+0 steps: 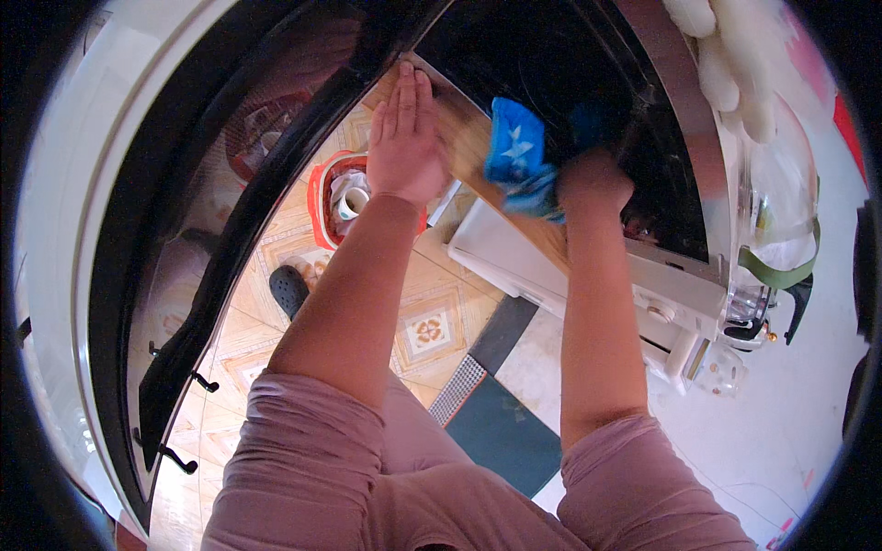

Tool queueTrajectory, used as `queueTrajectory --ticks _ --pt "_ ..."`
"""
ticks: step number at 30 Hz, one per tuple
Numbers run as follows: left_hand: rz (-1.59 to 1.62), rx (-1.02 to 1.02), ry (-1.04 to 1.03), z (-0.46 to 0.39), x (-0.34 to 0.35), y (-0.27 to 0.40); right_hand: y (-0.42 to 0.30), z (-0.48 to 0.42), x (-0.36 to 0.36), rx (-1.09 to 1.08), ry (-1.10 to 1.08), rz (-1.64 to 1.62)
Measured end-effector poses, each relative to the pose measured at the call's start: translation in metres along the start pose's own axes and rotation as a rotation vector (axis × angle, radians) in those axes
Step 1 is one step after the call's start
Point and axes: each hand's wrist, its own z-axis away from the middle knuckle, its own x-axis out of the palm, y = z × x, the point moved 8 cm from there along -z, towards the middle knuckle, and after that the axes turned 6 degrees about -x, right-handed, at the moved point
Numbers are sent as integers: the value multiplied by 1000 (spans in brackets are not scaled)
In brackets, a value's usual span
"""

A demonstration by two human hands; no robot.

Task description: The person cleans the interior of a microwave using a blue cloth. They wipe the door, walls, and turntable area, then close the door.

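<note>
My right hand (594,182) is shut on a blue cloth (515,141) with a white star-like pattern, against the dark glossy panel (661,138) of a light-coloured appliance. The hand is blurred and its fingertips are hidden. My left hand (410,138) lies flat, palm down, at the wooden edge (458,131) beside the panel's corner; its fingers are stretched out and it holds nothing.
Below stands a red-rimmed bin (318,200) with a paper cup (353,202) in it, near a dark clog (288,289). A dark mat (506,434) lies on the floor. At the right are a round knob (660,311) and a glass vessel (775,200). A black glossy surface (227,179) curves along the left.
</note>
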Motion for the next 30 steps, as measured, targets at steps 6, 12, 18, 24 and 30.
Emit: queueTrajectory --ticks 6,12,18,24,30 --pt "-51 8 35 -2 3 1 -6 76 -3 -215 -122 -319" --pt "-91 -63 -23 -3 2 -9 1 158 -17 -256 -144 -953" --pt "74 -63 -83 22 -51 13 1 187 8 -95 35 -1498" --pt "1165 -538 -921 136 -82 85 -17 220 30 -11 -342 -2131" --pt "623 -127 -306 40 -97 107 30 239 68 7 -16 -1719"
